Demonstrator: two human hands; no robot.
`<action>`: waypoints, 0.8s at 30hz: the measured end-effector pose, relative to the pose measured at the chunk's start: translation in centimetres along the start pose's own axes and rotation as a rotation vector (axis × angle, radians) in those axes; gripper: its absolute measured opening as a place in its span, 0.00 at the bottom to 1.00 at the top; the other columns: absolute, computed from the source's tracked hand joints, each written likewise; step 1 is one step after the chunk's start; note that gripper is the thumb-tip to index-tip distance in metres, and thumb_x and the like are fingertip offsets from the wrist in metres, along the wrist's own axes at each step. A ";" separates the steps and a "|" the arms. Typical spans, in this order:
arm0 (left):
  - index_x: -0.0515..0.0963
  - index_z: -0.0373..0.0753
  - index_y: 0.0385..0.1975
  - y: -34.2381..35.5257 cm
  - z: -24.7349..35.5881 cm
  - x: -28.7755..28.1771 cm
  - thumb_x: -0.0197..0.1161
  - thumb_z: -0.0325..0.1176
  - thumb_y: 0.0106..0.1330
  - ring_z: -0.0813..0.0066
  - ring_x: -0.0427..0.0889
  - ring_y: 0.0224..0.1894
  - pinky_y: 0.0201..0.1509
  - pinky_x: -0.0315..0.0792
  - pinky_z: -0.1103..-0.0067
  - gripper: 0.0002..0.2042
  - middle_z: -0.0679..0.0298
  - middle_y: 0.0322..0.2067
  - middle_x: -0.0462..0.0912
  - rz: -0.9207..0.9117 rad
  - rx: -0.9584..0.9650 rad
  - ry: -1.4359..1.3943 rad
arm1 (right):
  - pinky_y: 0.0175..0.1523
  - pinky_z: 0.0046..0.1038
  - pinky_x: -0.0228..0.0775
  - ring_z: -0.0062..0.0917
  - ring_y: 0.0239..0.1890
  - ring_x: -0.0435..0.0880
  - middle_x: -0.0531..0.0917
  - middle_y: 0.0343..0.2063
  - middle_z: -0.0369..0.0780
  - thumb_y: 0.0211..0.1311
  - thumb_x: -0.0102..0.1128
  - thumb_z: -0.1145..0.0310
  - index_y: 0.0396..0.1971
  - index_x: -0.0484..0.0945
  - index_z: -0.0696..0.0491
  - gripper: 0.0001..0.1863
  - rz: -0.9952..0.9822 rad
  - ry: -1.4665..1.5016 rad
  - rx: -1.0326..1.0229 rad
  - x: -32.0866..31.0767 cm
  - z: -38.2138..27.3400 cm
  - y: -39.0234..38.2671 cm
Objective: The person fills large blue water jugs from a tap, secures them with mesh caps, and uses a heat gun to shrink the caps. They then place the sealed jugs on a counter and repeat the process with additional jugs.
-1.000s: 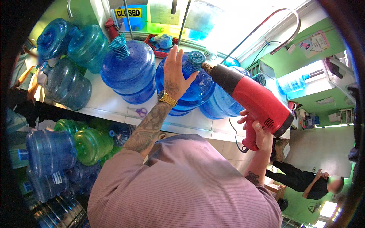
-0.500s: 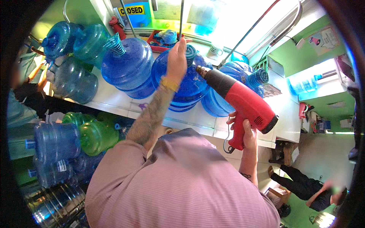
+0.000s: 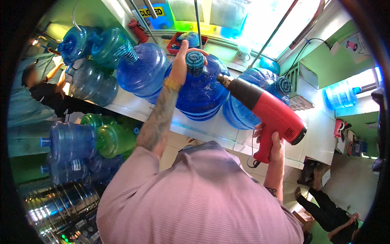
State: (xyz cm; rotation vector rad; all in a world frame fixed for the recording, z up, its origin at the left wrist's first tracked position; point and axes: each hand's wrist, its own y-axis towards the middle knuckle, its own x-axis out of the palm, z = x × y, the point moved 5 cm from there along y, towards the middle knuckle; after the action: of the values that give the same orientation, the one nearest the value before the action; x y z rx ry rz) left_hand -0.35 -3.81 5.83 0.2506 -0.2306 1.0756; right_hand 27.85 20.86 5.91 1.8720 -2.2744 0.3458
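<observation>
White bench [image 3: 317, 127] beneath, right grip [image 3: 275, 147] clasps a heat gun [image 3: 278, 109]; jug neck [image 3: 195, 65] partly hides left grip [image 3: 177, 74], closure unclear.

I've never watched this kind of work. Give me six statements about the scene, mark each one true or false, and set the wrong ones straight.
1. The right hand grips a red and black heat gun. True.
2. The left hand is close beside the ribbed neck of the middle blue jug. True.
3. The heat gun's nozzle is pressed against that neck. False: the nozzle points toward it, with a gap between.
4. A yellow basket lies beyond the jugs. False: it is a red basket.
5. Every jug at the left is blue. False: there are green jugs too.
6. A white mug is beyond and to the right of the middle blue jug. True.
</observation>
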 end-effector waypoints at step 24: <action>0.73 0.30 0.56 -4.9 2.5 -2.5 0.49 0.43 0.78 0.71 0.82 0.48 0.57 0.72 0.75 0.21 0.56 0.44 0.84 0.666 0.469 0.361 | 0.33 0.22 0.75 0.25 0.33 0.86 0.86 0.38 0.44 0.70 0.57 0.48 0.53 0.75 0.59 0.27 -0.182 -0.195 -0.028 1.2 -8.4 8.3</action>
State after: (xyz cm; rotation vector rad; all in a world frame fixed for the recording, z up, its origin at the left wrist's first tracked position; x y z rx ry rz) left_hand 2.72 -8.86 7.00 0.4068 0.2936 1.8103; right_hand 19.38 23.62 13.71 2.1627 -2.1873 0.1093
